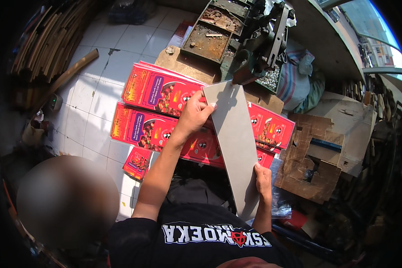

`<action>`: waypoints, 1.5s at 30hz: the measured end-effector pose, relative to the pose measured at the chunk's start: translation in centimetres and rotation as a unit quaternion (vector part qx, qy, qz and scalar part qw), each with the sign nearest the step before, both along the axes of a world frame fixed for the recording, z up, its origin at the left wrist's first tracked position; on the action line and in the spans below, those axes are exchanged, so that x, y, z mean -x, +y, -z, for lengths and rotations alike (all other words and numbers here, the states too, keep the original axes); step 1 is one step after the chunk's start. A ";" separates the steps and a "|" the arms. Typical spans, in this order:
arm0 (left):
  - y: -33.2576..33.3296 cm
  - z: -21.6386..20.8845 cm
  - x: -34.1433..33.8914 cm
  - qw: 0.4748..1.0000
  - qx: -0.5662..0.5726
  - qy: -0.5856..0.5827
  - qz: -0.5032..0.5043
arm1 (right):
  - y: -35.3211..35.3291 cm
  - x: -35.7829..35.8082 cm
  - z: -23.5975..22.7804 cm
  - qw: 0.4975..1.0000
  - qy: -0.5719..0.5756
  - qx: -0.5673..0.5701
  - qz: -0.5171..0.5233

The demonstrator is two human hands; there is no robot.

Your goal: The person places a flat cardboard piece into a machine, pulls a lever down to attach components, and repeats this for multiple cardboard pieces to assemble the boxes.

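A long grey cardboard panel (234, 129) slants across the middle, its far end beneath the head of a dark metal bench press (257, 62). Close to that far end, my left hand (194, 114) pinches the panel's left edge between thumb and fingers. Lower down, my right hand (263, 181) grips the right edge, thumb on top and the other fingers mostly hidden. Under the panel lie stacks of red printed cards, one upper stack (143, 87) and one lower stack (136, 127). The press's shadow falls on the grey surface.
Behind the press stands a compartmented metal tray (210, 42) with small metal parts; more shiny bits (269, 79) lie to its right. Cut brown cardboard (306, 156) and a striped sack (297, 76) are at right. Stacked boards (44, 44) fill the far left; a blurred round shape is nearer.
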State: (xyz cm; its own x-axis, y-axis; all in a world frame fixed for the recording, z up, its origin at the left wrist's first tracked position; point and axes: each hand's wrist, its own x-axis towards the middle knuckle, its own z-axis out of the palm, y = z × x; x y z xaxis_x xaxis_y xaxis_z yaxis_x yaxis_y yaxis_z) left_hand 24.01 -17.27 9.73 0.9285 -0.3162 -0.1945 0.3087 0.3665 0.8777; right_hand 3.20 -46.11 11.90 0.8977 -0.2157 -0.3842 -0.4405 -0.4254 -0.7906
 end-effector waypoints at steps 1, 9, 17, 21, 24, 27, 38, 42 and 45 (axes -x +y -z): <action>0.0 0.0 0.0 1.000 -0.004 -0.009 -0.002 | 0.0 0.1 0.0 1.000 -0.003 -0.001 -0.001; -0.2 -0.3 0.0 1.000 -0.013 -0.019 -0.018 | 0.2 -0.1 -0.2 1.000 0.007 -0.016 0.006; -0.2 -0.3 0.1 1.000 -0.010 -0.002 -0.009 | 0.3 -0.3 -0.4 1.000 0.006 -0.021 0.005; -0.1 -0.3 0.1 0.999 -0.030 -0.013 -0.014 | 0.4 -0.3 -0.5 0.999 0.011 -0.030 0.013; -0.3 -0.3 0.2 0.999 -0.031 -0.012 -0.019 | 0.3 -0.3 -0.5 1.000 0.009 -0.026 0.013; -0.5 0.1 -0.1 0.994 -0.094 -0.029 -0.043 | 0.2 -0.2 -0.3 1.000 0.008 -0.027 0.008; -0.7 -1.6 -0.7 0.994 -0.086 -0.002 -0.064 | -0.3 -0.1 0.1 1.000 0.003 -0.023 -0.002; -0.6 -1.1 -0.9 0.993 -0.096 -0.011 -0.063 | 0.1 -0.1 0.0 0.999 0.001 -0.039 0.007; -0.4 -0.3 -1.1 0.995 -0.088 -0.026 -0.049 | 0.0 0.0 0.2 0.999 0.001 -0.045 0.005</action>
